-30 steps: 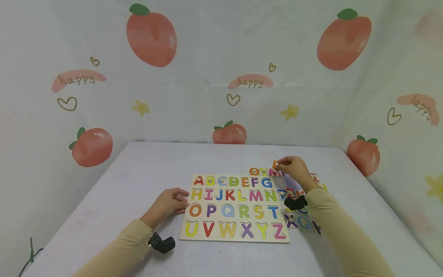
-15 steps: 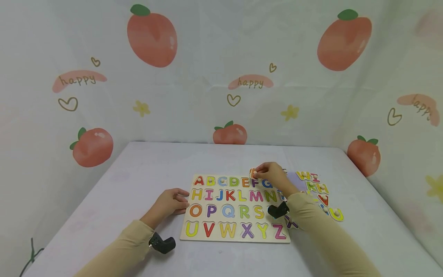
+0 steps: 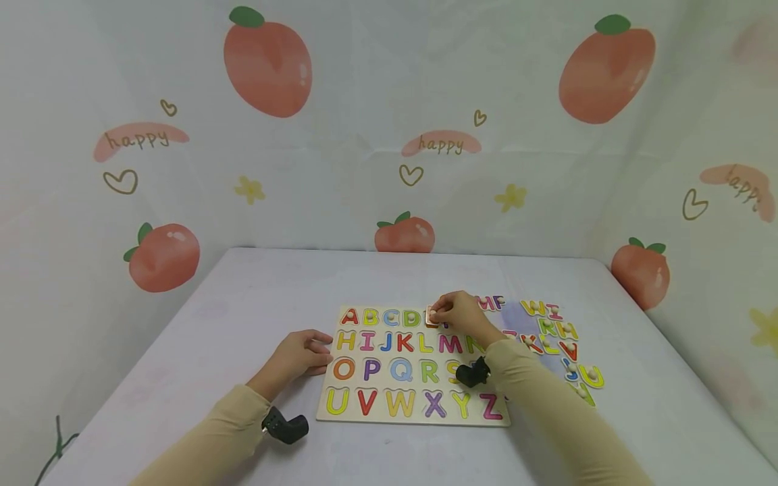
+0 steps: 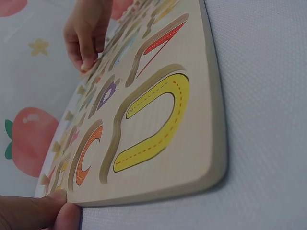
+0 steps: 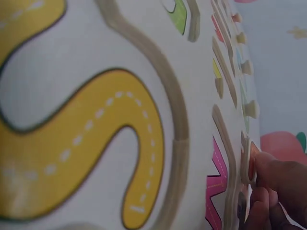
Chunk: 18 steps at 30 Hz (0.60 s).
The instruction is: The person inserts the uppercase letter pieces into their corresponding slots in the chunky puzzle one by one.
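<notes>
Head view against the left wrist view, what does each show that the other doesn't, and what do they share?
Only the head view shows the tan sleeves, the printed word happy and the loose yellow U piece. Only the left wrist view makes out the dashes in the U slot. Both show the letter board, left hand, right hand and printed peaches.

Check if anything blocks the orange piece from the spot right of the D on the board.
Nothing visible blocks it. The right hand holds the orange piece at that spot on the board, beside the D; the left hand is at the board's left edge. Whether the piece is fully seated is unclear.
</notes>
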Each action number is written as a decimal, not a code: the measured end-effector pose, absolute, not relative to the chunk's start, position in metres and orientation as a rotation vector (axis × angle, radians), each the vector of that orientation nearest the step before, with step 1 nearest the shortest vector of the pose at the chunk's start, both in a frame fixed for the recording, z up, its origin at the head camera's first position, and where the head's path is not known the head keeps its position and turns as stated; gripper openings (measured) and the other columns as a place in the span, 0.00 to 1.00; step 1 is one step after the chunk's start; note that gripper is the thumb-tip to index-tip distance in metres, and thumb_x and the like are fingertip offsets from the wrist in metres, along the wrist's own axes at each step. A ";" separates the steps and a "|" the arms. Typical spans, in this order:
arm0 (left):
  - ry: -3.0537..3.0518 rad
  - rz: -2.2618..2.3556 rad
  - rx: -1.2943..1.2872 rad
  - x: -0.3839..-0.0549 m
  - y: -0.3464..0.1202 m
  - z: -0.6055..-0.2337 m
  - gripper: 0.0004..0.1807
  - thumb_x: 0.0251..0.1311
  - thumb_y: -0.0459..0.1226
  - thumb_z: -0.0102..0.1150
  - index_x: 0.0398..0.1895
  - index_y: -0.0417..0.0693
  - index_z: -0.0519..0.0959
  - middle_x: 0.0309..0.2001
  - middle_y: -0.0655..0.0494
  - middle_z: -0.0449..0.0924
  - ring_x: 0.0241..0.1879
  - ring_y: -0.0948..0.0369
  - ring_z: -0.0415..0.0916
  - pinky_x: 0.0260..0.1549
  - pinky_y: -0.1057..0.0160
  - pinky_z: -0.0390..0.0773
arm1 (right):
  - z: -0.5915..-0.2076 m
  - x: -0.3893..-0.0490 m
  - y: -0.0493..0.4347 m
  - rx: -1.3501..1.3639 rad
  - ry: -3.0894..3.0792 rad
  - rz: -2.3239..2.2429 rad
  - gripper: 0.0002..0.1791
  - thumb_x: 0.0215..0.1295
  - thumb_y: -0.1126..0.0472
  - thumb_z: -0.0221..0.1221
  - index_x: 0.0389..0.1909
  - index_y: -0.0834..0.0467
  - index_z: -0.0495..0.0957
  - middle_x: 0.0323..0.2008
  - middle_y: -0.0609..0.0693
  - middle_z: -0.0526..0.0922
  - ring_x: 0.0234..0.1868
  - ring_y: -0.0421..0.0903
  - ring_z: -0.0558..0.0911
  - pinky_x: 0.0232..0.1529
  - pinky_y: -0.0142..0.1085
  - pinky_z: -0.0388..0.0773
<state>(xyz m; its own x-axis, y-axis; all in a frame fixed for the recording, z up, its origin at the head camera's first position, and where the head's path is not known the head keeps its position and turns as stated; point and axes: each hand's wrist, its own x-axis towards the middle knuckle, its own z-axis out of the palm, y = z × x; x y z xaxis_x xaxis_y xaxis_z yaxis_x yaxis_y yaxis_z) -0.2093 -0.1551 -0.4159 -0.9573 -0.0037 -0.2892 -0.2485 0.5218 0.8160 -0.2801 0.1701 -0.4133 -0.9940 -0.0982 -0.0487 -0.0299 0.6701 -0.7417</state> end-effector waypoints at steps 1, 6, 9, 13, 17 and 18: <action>2.511 1.407 -0.215 -0.209 -0.155 -0.416 0.22 0.54 0.29 0.66 0.54 0.38 0.76 0.37 0.49 0.80 0.30 0.62 0.78 0.31 0.66 0.84 | -0.414 -0.280 0.169 -0.099 2.779 -1.242 0.06 0.59 0.60 0.67 0.32 0.59 0.82 0.29 0.50 0.82 0.28 0.43 0.76 0.26 0.29 0.74; 2.506 1.413 -0.215 -0.210 -0.155 -0.416 0.22 0.55 0.29 0.66 0.55 0.38 0.76 0.37 0.49 0.80 0.29 0.62 0.78 0.31 0.66 0.84 | -0.413 -0.280 0.166 -0.111 2.788 -1.195 0.06 0.59 0.61 0.67 0.31 0.59 0.82 0.28 0.50 0.82 0.28 0.43 0.75 0.27 0.29 0.74; 2.507 1.413 -0.220 -0.210 -0.155 -0.417 0.22 0.55 0.29 0.66 0.55 0.38 0.76 0.37 0.49 0.79 0.29 0.62 0.78 0.30 0.66 0.84 | -0.413 -0.280 0.165 -0.145 2.800 -1.162 0.05 0.59 0.61 0.67 0.31 0.59 0.82 0.28 0.50 0.82 0.28 0.43 0.75 0.27 0.29 0.73; 2.508 1.408 -0.244 -0.211 -0.155 -0.417 0.23 0.55 0.30 0.67 0.55 0.39 0.76 0.37 0.48 0.79 0.29 0.62 0.78 0.30 0.66 0.84 | -0.414 -0.282 0.166 -0.160 2.800 -1.127 0.04 0.59 0.62 0.67 0.32 0.58 0.82 0.28 0.49 0.82 0.28 0.42 0.75 0.27 0.29 0.73; 2.512 1.410 -0.249 -0.210 -0.154 -0.418 0.23 0.54 0.30 0.67 0.55 0.39 0.76 0.36 0.48 0.79 0.28 0.62 0.79 0.29 0.66 0.84 | -0.416 -0.284 0.165 -0.142 2.794 -1.107 0.05 0.59 0.62 0.67 0.33 0.59 0.82 0.29 0.50 0.82 0.28 0.42 0.75 0.27 0.29 0.73; 2.512 1.414 -0.248 -0.210 -0.154 -0.418 0.23 0.54 0.30 0.67 0.55 0.39 0.76 0.36 0.48 0.79 0.28 0.62 0.79 0.29 0.66 0.84 | -0.416 -0.284 0.165 -0.132 2.789 -1.106 0.05 0.59 0.62 0.67 0.33 0.59 0.82 0.29 0.50 0.82 0.28 0.42 0.75 0.27 0.29 0.73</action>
